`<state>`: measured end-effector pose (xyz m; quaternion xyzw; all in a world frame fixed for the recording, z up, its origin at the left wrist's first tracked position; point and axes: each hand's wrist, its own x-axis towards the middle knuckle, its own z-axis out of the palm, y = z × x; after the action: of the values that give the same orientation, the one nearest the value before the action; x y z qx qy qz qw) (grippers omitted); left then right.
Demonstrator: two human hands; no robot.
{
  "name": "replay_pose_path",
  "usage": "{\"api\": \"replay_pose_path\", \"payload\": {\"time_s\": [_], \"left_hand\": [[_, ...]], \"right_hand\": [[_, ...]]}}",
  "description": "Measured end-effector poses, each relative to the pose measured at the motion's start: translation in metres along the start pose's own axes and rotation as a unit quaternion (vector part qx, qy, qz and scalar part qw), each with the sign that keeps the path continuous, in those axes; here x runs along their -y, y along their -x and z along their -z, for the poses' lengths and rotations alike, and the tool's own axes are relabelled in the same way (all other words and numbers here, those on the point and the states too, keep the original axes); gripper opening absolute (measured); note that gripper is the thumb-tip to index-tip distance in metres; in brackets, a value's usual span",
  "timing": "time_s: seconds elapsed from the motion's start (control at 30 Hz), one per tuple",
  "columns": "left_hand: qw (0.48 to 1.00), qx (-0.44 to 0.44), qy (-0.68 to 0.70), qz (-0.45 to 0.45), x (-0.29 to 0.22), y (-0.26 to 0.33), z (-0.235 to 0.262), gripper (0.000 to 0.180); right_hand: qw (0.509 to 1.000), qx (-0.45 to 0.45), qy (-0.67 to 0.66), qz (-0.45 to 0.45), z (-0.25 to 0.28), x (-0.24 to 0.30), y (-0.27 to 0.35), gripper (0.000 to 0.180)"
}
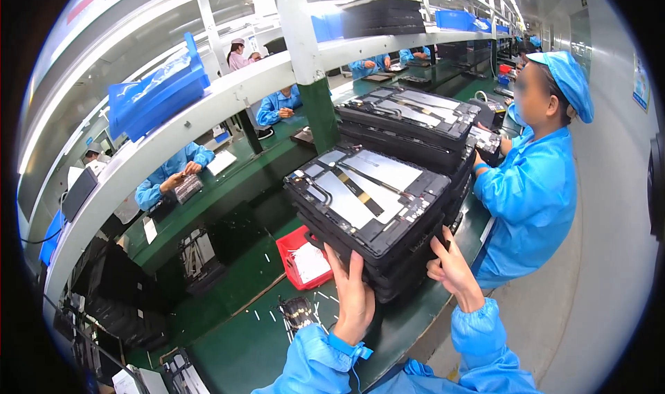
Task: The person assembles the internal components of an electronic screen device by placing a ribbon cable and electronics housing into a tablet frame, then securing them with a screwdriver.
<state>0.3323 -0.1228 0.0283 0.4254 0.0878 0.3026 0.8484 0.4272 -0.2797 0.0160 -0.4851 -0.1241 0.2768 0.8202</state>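
Note:
A stack of black trays (409, 262) stands in front of me on the green bench. On its top tray lies an opened flat device (367, 183) with silver plates and dark ribbon cables. My left hand (353, 297) grips the near left side of the stack, fingers pointing up along its edge and a wristband around the wrist. At the near right corner my right hand (454, 266) holds the tray side, index finger raised and the other fingers curled. The fingertips are partly hidden against the dark trays.
Left of the stack sits a red bin (301, 259) with white strips; more strips lie scattered on the green bench (239, 338). Behind is a second tray stack (409, 113). A co-worker in blue (530, 179) works at right. A white shelf rail (228, 89) carries a blue bin (159, 86).

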Motion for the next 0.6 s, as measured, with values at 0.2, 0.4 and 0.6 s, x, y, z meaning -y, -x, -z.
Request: {"api": "replay_pose_path", "payload": {"time_s": [0.2,0.4,0.6], "left_hand": [[1.0,0.003,0.009,-0.019,0.0,0.009,-0.006,0.079],[0.998,0.005,0.028,-0.055,-0.014,0.022,-0.012,0.087],[0.998,-0.006,0.038,-0.05,-0.019,0.02,-0.008,0.09]], "right_hand": [[0.999,-0.025,-0.035,0.021,0.006,-0.015,-0.002,0.064],[0.996,-0.055,-0.043,0.054,-0.003,-0.02,0.006,0.06],[0.996,-0.027,-0.058,0.066,-0.013,-0.023,0.003,0.056]]}}
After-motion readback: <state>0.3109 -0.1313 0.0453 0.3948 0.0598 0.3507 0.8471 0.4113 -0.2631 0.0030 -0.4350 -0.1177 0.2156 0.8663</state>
